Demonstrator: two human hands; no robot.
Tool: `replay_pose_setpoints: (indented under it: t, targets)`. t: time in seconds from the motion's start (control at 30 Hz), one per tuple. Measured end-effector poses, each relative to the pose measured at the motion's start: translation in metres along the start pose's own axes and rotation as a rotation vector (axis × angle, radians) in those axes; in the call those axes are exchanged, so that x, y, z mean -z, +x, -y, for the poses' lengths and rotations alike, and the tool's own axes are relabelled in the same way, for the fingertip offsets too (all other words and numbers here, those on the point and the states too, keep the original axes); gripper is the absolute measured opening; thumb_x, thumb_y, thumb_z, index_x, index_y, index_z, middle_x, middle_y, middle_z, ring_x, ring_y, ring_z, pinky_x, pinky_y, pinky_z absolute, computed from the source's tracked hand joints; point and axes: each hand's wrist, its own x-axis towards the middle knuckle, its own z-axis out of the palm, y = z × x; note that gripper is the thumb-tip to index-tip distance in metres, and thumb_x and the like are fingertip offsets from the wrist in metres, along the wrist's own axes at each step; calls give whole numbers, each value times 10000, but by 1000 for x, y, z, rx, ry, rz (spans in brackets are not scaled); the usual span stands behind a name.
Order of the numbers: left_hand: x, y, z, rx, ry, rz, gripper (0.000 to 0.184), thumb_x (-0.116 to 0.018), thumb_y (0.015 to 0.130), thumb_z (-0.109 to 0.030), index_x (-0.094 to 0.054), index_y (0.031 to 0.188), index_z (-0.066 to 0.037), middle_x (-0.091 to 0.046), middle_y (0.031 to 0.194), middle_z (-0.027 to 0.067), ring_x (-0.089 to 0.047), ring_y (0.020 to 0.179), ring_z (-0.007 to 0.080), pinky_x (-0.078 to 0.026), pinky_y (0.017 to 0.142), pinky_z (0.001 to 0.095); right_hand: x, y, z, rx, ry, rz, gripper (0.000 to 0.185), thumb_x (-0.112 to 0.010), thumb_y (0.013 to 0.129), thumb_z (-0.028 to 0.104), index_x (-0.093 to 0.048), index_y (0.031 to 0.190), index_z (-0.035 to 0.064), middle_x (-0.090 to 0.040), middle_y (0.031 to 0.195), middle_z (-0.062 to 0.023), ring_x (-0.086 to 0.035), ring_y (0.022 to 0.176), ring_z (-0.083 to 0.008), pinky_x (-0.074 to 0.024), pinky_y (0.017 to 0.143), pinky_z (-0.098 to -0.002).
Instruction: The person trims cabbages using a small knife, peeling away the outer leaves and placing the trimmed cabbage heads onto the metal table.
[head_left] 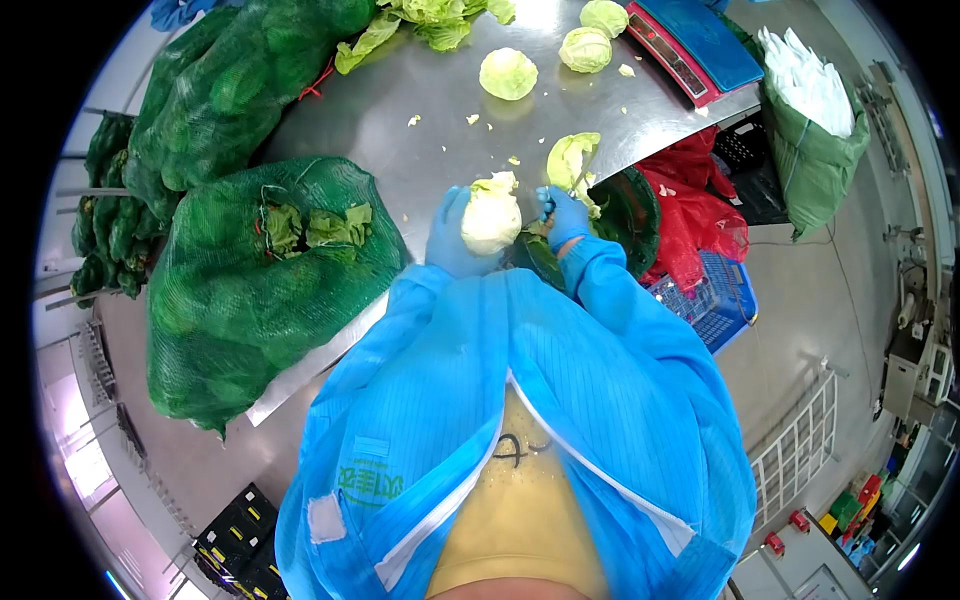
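Observation:
My left hand, in a blue glove, cups a pale, trimmed cabbage from its left side and from below, near the table's front edge. Some ragged leaf shows at the cabbage's top. Just to the right, my gloved right hand is closed, its fingers curled; what sits inside them is hidden. A loose yellow-green cabbage leaf lies directly beyond that hand, overlapping it in view, and I cannot tell whether the fingers grip it. An open green bag hangs at the table edge beside my right wrist.
On the steel table are a cabbage, two more at the back, leaf scraps, and a red scale. Green mesh sacks crowd the left. At right are a red bag, a blue crate and a green sack.

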Motion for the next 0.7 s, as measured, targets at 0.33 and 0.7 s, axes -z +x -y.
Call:
replay_pose_setpoints:
  t: [0.33,0.7]
  targets:
    - [3,3,-1,55,13,31,983,-817,540,-345,-324,1338,-52,-339,1336,222,-358,1246,367,-374,1004,413,-19,-23,30,190,-652,577,460,-709,776,305,-598,1149,61,-614,908,-29,-545,812,-90,-455,764,-244]
    - [3,-1,1,14,-2,-96,1041,-878,484,-256,-304,1328,-53,-385,1276,204,-433,1177,352,-409,963,399,-33,-37,33,543,-953,249,230,-614,757,187,-643,915,22,-637,718,-106,-601,636,-188,-470,607,-309]
